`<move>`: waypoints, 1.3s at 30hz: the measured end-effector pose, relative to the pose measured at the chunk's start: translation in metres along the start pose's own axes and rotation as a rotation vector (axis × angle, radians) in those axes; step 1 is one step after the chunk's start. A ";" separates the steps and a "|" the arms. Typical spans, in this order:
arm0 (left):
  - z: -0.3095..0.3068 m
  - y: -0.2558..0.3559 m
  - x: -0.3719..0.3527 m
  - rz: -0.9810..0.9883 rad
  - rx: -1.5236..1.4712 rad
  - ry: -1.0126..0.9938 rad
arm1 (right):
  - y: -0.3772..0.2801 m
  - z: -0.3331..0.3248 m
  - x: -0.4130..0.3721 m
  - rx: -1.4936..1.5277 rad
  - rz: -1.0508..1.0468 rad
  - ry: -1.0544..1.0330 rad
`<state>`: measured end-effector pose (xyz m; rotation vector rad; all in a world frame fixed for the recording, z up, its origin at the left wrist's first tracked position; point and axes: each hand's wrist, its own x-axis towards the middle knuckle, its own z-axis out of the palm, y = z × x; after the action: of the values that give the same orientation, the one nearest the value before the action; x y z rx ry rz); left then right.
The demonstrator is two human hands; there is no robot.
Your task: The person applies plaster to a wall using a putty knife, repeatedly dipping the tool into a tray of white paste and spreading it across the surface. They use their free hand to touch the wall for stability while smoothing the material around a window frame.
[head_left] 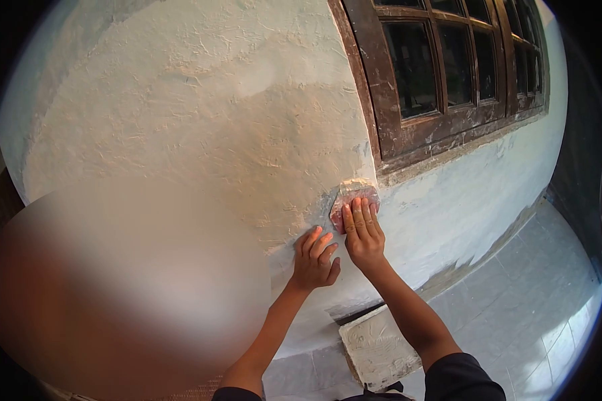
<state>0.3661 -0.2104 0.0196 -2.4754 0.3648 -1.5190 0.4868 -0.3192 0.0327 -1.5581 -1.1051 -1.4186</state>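
My right hand (pixel 363 234) holds a flat, reddish scraper (pixel 338 215) smeared with pale plaster, its fingers laid along it. The scraper lies against the plastered wall (pixel 274 147), just below the lower left corner of the window frame (pixel 388 144). A light ridge of plaster shows along its upper edge. Just left of it, my left hand (pixel 314 260) is at the wall with its fingers apart and slightly bent, holding nothing. The wall is rough and beige above, smoother and whiter below the window.
A rectangular, plaster-caked board (pixel 379 349) lies low by the wall's foot, beneath my right forearm. Grey tiled floor (pixel 502 287) runs along the wall to the right. Dark window panes (pixel 409 67) sit above. A large blurred patch hides the lower left.
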 end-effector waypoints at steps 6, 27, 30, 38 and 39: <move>-0.001 0.001 0.014 0.044 0.043 -0.011 | 0.009 -0.013 -0.026 0.001 -0.071 -0.116; 0.007 -0.006 0.019 0.132 0.392 0.005 | 0.053 -0.097 0.086 0.768 0.365 -0.339; 0.007 -0.006 0.019 0.125 0.388 -0.005 | 0.062 -0.082 0.087 0.883 0.517 -0.304; 0.007 -0.004 0.020 0.116 0.422 -0.007 | 0.060 -0.082 0.074 0.828 0.624 -0.143; 0.006 -0.003 0.021 0.113 0.418 -0.012 | 0.056 -0.077 0.077 0.786 0.572 -0.182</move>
<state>0.3812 -0.2136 0.0353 -2.1013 0.1601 -1.3703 0.5135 -0.4019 0.1196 -1.2644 -1.0222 -0.3815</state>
